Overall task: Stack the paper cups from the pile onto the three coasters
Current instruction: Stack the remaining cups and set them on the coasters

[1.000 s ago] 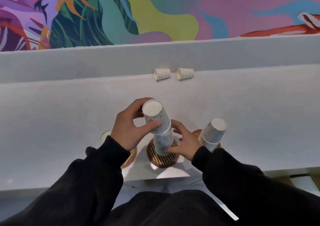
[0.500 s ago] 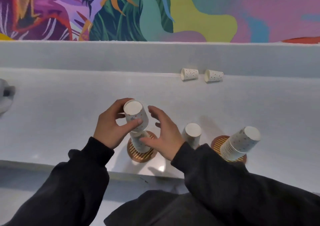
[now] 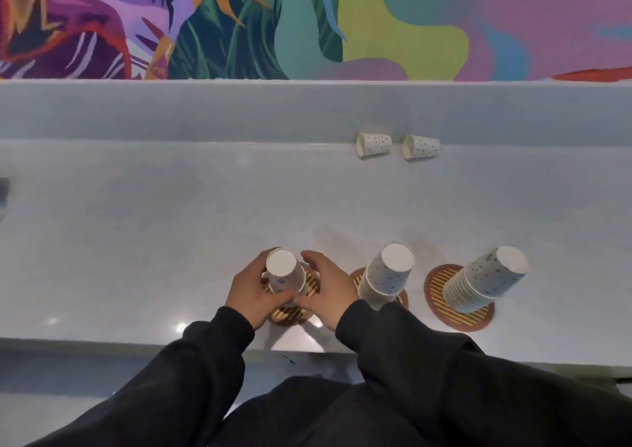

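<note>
A person in black sleeves stands at a pale grey counter (image 3: 171,241) with both hands around an upside-down paper cup stack (image 3: 285,273) on the left coaster (image 3: 294,313). The left hand (image 3: 249,292) curls around the stack's left side, fingers pressed to the cup wall and thumb reaching across the front near the base. The right hand (image 3: 328,292) cups the right side; its thumb meets the left thumb low in front, while its fingers arch over the far side, and it is hard to tell whether they press the cup or only sit just beside it.

On the middle coaster (image 3: 402,301), a second stack of upside-down cups (image 3: 386,275) stands close to the right wrist. On the right coaster (image 3: 441,289), striped gold on brown, a taller stack (image 3: 485,280) shows many rims packed near its base.

Two loose dotted cups lie on their sides at the back of the counter against the raised ledge (image 3: 205,111), one (image 3: 373,143) just left of the other (image 3: 421,146), well apart from the coasters. A colourful mural (image 3: 307,18) fills the wall beyond.
</note>
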### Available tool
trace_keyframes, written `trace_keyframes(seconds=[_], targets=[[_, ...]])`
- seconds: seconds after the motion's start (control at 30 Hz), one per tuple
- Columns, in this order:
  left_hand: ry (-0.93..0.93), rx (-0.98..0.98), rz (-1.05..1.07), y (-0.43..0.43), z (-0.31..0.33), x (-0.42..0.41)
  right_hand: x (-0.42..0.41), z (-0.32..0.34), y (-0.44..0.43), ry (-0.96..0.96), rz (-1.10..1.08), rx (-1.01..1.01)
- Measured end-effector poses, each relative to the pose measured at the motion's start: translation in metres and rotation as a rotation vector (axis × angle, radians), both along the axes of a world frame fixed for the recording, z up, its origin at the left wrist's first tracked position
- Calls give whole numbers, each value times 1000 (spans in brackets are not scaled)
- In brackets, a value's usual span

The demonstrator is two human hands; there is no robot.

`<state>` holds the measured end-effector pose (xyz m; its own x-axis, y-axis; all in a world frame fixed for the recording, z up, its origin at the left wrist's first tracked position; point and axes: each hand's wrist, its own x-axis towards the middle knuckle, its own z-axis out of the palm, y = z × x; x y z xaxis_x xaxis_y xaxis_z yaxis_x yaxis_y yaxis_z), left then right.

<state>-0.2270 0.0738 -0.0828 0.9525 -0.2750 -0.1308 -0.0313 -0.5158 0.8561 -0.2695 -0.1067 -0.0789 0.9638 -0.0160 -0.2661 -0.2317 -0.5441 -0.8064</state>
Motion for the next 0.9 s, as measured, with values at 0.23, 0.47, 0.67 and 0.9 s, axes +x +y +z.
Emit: trace_keyframes(seconds=[0.23,0.47,0.67,0.9], targets=[[59,21,-55,-2,-13,4,-9,12,2,0,-49,22],[-314,-29,-67,-16,75,16,-39,117,-31,-481,-86,65],[-360,5,-474,-96,111,13,-47,88,-101,-540,-358,-5],[-156,10,-552,-139,59,3,-66,6,-123,-102,-365,163]])
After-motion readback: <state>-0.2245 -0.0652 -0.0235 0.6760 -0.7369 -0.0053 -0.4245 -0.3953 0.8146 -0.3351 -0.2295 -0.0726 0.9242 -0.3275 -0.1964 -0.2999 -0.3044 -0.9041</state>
